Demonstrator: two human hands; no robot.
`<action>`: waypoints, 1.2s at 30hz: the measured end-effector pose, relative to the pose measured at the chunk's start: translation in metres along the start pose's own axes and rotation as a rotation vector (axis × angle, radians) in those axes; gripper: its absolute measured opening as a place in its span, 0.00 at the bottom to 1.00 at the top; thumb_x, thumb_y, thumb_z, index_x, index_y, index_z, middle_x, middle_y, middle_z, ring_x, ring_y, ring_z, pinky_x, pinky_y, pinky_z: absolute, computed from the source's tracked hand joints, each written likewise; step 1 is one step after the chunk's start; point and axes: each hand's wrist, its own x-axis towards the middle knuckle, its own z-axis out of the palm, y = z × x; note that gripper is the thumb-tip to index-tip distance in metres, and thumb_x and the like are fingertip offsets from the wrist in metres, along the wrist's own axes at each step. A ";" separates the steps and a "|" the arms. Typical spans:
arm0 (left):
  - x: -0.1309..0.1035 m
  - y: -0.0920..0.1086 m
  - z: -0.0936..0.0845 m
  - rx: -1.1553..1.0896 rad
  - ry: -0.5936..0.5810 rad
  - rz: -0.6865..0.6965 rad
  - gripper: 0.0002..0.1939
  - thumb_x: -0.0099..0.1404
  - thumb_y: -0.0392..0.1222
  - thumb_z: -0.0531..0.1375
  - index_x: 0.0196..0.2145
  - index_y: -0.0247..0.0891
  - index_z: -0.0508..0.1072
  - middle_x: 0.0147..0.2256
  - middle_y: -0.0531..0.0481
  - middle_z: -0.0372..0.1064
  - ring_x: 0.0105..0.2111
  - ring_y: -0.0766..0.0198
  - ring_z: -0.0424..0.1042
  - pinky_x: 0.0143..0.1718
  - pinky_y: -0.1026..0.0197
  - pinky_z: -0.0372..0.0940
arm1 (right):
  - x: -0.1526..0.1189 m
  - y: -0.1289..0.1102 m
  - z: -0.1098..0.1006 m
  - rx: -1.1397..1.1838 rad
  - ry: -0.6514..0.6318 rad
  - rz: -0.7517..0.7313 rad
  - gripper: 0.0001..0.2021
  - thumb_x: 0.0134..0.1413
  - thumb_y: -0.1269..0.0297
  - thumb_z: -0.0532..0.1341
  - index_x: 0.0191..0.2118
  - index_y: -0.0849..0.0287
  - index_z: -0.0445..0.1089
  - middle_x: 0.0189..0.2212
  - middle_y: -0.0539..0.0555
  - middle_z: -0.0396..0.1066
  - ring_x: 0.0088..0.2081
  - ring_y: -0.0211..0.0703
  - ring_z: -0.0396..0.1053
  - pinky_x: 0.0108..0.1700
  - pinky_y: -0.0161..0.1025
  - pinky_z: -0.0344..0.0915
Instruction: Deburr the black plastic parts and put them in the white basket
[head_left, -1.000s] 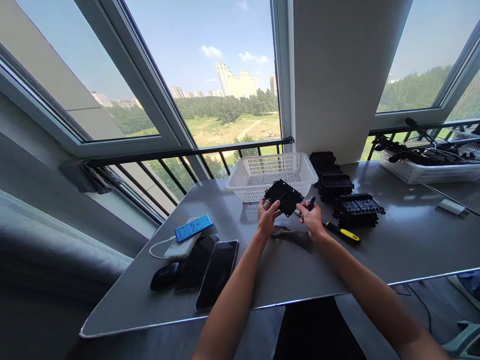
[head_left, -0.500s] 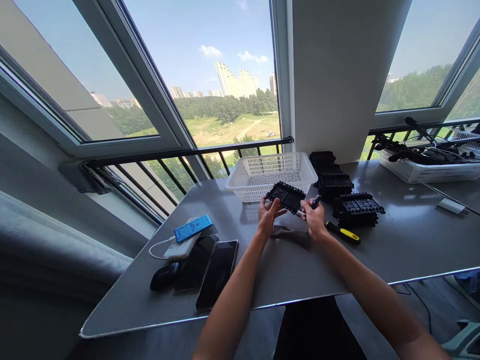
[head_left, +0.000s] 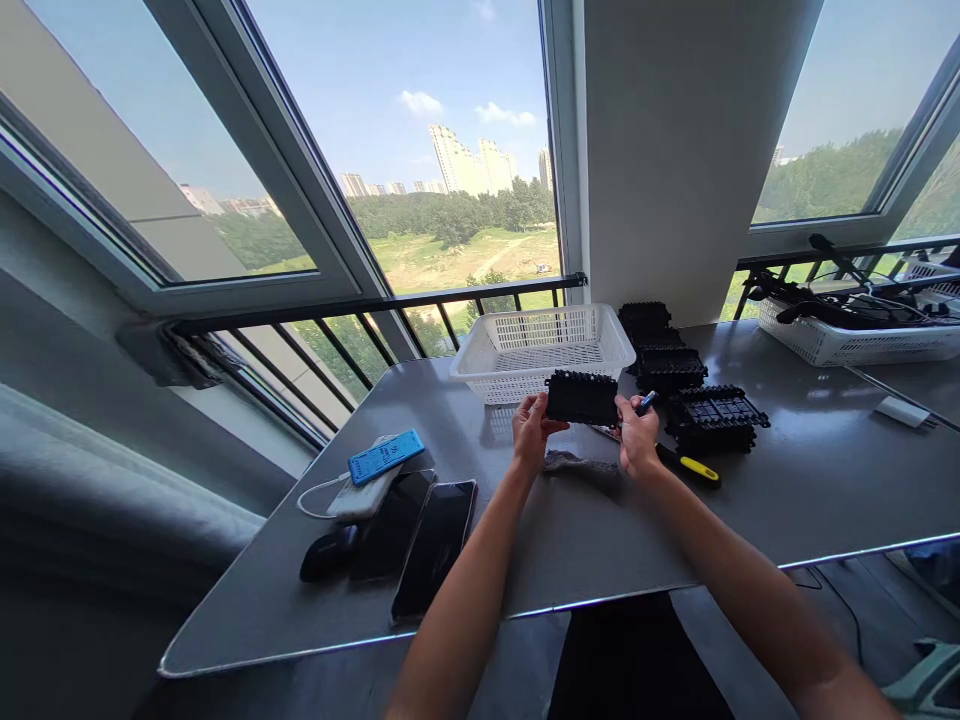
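Between my hands is a flat black plastic part (head_left: pixel 583 399) with toothed edges, held up over the table in front of the white basket. My left hand (head_left: pixel 531 432) grips its left end, thumb and fingers closed. At its right end, my right hand (head_left: pixel 636 432) is closed on the part's edge and also around a slim dark-handled tool (head_left: pixel 647 402). The kind of tool is hard to make out, as my fingers cover most of it. Below the part lies a crumpled grey cloth (head_left: pixel 581 468). A yellow-and-black handled tool (head_left: pixel 694 468) rests beside my right wrist.
Behind my hands stands a white plastic basket (head_left: pixel 480 378). Stacks of similar black parts (head_left: pixel 716 415) stand to the right. Phones (head_left: pixel 433 550), a black mouse (head_left: pixel 330 553) and a blue device (head_left: pixel 386 457) lie left. Another white basket (head_left: pixel 862 345) holds black items.
The black plastic part has been turned, so a plainer dark face now shows toward me. My right hand and the slim tool have shifted slightly right and down.
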 end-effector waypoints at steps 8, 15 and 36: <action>-0.001 0.001 0.002 -0.015 0.014 -0.026 0.24 0.47 0.56 0.67 0.30 0.39 0.61 0.16 0.66 0.54 0.14 0.70 0.68 0.21 0.68 0.66 | 0.001 0.002 -0.001 -0.017 0.003 -0.001 0.20 0.37 0.57 0.65 0.29 0.53 0.50 0.19 0.41 0.51 0.20 0.31 0.49 0.18 0.30 0.52; -0.001 0.001 0.002 -0.010 0.018 -0.038 0.24 0.46 0.56 0.68 0.30 0.39 0.62 0.16 0.65 0.54 0.14 0.71 0.67 0.21 0.68 0.67 | 0.005 0.006 -0.002 -0.095 -0.002 -0.042 0.21 0.39 0.52 0.64 0.27 0.53 0.50 0.18 0.41 0.50 0.19 0.32 0.51 0.18 0.30 0.52; 0.002 -0.003 -0.001 -0.007 0.012 -0.026 0.23 0.47 0.56 0.67 0.31 0.38 0.64 0.17 0.63 0.58 0.15 0.71 0.68 0.24 0.65 0.69 | 0.010 0.011 -0.006 -0.108 0.000 -0.053 0.19 0.40 0.53 0.65 0.26 0.54 0.52 0.17 0.41 0.51 0.18 0.32 0.51 0.19 0.32 0.51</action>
